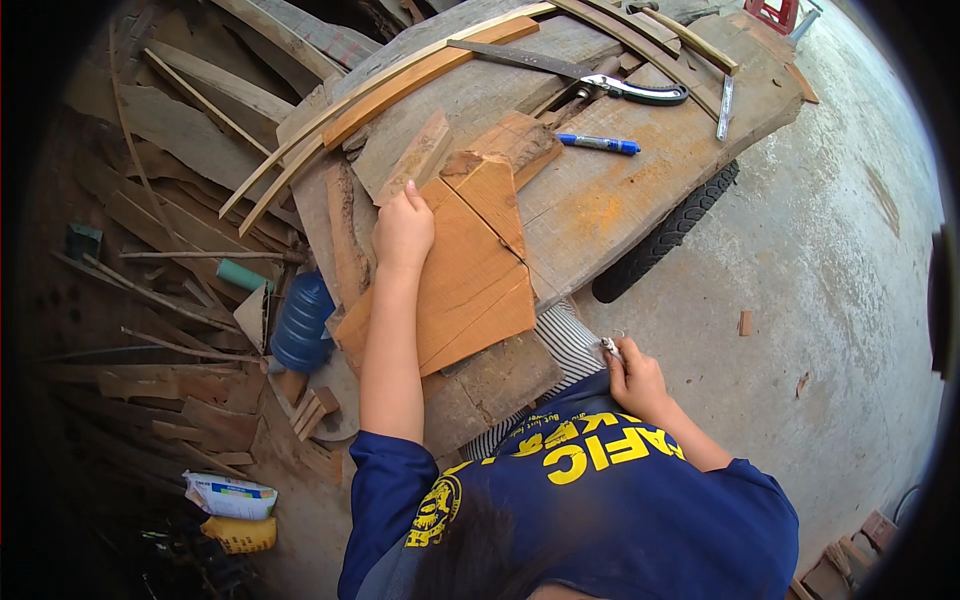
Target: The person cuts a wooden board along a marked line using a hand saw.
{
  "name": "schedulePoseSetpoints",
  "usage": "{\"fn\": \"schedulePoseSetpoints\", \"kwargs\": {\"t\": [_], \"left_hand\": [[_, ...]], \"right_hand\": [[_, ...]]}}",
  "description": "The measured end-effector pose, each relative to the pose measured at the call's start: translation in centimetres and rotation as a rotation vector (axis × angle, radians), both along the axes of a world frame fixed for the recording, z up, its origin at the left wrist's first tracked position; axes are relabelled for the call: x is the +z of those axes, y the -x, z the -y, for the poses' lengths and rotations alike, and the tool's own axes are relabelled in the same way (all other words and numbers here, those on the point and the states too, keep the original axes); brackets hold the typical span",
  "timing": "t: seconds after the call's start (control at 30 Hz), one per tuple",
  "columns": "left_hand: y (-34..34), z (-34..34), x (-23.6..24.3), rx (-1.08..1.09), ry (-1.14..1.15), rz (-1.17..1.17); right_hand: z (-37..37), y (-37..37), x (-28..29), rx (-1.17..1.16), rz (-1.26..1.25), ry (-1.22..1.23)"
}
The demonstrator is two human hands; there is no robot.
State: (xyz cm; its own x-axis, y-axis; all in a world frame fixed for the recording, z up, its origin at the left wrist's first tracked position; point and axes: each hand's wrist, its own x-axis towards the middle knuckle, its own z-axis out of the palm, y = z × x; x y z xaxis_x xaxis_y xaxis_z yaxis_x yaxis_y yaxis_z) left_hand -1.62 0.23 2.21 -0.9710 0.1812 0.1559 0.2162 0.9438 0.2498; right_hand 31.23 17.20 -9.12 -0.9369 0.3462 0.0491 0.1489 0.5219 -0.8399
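Observation:
An orange-brown wooden board [465,285] with an angled outline and dark lines lies on the workbench in front of me. My left hand [404,228] is closed on its left edge, thumb on top; the fingers underneath are hidden. A paler wood block [416,155] sits just beyond that hand. Off the board's near right corner, above my lap, my right hand [638,378] is closed around a small silver metal tool [609,346]. Its exact kind is too small to make out. Another thick wood piece [515,140] touches the board's far end.
Farther back on the thick wooden bench top [640,210] are a blue marker [598,144], a handsaw [640,90], a short metal ruler [725,108] and long wood strips [430,85]. A black tyre [668,230] stands under the right edge. Scrap wood and a blue water jug [302,322] lie left.

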Motion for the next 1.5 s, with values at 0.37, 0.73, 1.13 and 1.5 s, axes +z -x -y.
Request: {"fn": "schedulePoseSetpoints", "kwargs": {"t": [0.37, 0.73, 1.13, 1.5], "left_hand": [[-2.8, 11.2, 4.3, 0.284, -0.400, -0.459], [-3.2, 14.2, 14.8, 0.237, 0.099, -1.004], [-0.9, 14.4, 4.8, 0.004, 0.059, -0.719], [-5.9, 13.7, 6.3, -0.079, -0.254, -0.585]], "right_hand": [[-0.8, 2.2, -2.1, 0.024, -0.410, 0.035], [-1.3, 2.4, -1.2, 0.048, -0.346, 0.053], [0.3, 2.8, -1.1, 0.159, -0.223, 0.065], [0.9, 4.4, -0.8, 0.178, -0.166, 0.057]]}}
